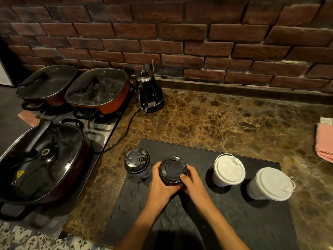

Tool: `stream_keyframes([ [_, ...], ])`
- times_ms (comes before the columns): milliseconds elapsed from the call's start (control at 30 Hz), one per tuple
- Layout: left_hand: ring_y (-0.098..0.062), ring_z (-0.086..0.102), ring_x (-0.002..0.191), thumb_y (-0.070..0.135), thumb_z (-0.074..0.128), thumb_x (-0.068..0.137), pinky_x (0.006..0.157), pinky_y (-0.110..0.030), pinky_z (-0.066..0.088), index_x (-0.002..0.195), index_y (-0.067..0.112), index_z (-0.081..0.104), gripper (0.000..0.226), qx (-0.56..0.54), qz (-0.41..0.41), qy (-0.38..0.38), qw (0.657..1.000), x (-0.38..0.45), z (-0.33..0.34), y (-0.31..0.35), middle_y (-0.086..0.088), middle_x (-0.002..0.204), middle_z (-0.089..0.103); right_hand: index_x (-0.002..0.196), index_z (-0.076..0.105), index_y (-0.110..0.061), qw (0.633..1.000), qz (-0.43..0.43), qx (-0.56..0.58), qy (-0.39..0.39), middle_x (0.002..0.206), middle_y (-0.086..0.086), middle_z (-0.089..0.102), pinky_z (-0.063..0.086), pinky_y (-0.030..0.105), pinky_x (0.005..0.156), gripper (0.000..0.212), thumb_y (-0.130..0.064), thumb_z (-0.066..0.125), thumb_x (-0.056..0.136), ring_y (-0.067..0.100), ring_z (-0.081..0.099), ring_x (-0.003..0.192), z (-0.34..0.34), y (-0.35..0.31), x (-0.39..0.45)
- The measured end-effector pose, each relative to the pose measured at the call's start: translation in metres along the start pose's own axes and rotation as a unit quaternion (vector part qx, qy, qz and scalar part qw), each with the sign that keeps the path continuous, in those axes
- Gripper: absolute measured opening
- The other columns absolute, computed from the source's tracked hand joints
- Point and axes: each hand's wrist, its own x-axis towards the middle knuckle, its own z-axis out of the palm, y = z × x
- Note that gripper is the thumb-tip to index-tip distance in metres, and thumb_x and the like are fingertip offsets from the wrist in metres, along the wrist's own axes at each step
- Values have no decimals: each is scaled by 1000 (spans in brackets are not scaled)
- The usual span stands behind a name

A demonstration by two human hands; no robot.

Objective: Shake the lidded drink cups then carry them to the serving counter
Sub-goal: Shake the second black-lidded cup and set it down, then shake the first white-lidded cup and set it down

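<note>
Both hands' fingers, left hand (160, 186) and right hand (193, 184), wrapped around black-lidded cup (173, 169) (on slate mat (234, 222)).

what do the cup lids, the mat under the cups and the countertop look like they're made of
Black cup lid and white cup lid: likely moulded plastic, with raised rims and sip tabs. Mat: dark, matte, slate-like texture. Countertop: polished brown veined stone, probably marble.

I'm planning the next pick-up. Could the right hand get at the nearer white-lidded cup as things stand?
Probably yes, once it lets go. The right hand is now clasped on the black-lidded cup with the left hand. The white-lidded cup stands just to its right, with bare mat between.
</note>
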Motion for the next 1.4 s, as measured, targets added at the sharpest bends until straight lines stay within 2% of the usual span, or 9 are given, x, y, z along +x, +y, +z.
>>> stream_keyframes([
  [267, 11, 61, 108, 23, 93, 56, 84, -7, 48, 135, 30, 38, 98, -16, -11, 6, 1000, 0, 4, -15, 17, 119, 64, 119, 52, -33, 999, -10, -34, -12, 120, -12, 63, 49, 33, 103, 32, -10, 52, 98, 1, 61, 112, 0, 3, 1],
  [433, 6, 60, 112, 28, 91, 55, 90, -13, 48, 138, 29, 38, 99, -14, -19, 4, 1000, 0, 6, -18, 18, 121, 63, 127, 49, -23, 999, -12, -25, -15, 118, -14, 62, 51, 13, 88, 32, -8, 51, 99, -16, 62, 101, -1, 5, -1],
  [667, -7, 62, 114, 5, 87, 66, 99, -29, 52, 137, 24, 41, 86, -55, -82, 5, 995, -10, 10, -26, 8, 125, 63, 130, 50, -21, 999, -17, -32, -4, 128, -6, 61, 47, 24, 102, 34, -15, 57, 97, -2, 59, 115, -3, 9, -2],
  [767, -16, 58, 116, 10, 84, 70, 102, -32, 49, 135, 16, 43, 77, 60, -117, 16, 991, -28, 18, -29, 2, 124, 58, 134, 48, -21, 996, -30, -86, 17, 136, -1, 56, 40, 31, 109, 38, -23, 57, 97, 13, 51, 129, -6, 11, -6],
  [867, -27, 46, 131, 27, 76, 77, 107, -35, 39, 139, 17, 41, 72, 228, -104, -25, 968, -49, 27, -31, -5, 134, 47, 140, 44, -24, 981, -46, -179, 63, 141, -3, 50, 39, 31, 108, 45, -33, 56, 97, 11, 48, 128, -14, 16, -17],
  [967, -22, 47, 125, 37, 68, 80, 98, -33, 44, 135, 29, 42, 62, 386, -17, -62, 920, -62, 31, -28, 3, 134, 44, 138, 45, -25, 950, -67, -284, 109, 139, -7, 49, 36, 22, 99, 42, -31, 52, 98, 5, 47, 121, -31, 27, -41],
  [1100, -26, 65, 91, 33, 82, 53, 67, -36, 59, 109, 20, 64, 60, 466, 172, -102, 862, -67, 44, -26, -4, 108, 64, 137, 45, -25, 911, -39, -376, 164, 139, -4, 51, 39, 28, 102, 40, -29, 49, 97, 15, 49, 128, -62, 45, -70],
  [1267, -33, 65, 103, 26, 80, 57, 74, -39, 58, 120, 15, 62, 67, 501, 287, -102, 810, -52, 71, 15, -13, 120, 64, 128, 49, -21, 880, -39, -420, 219, 128, -1, 55, 44, 31, 95, 37, -22, 51, 92, 20, 55, 119, -96, 60, -76],
  [1400, -32, 57, 117, 31, 73, 69, 86, -41, 54, 131, 18, 50, 68, 506, 316, -99, 797, -38, 86, 53, -10, 132, 56, 136, 41, -20, 885, -57, -406, 222, 139, 0, 47, 45, 34, 96, 48, -18, 51, 89, 22, 52, 123, -109, 61, -67],
])
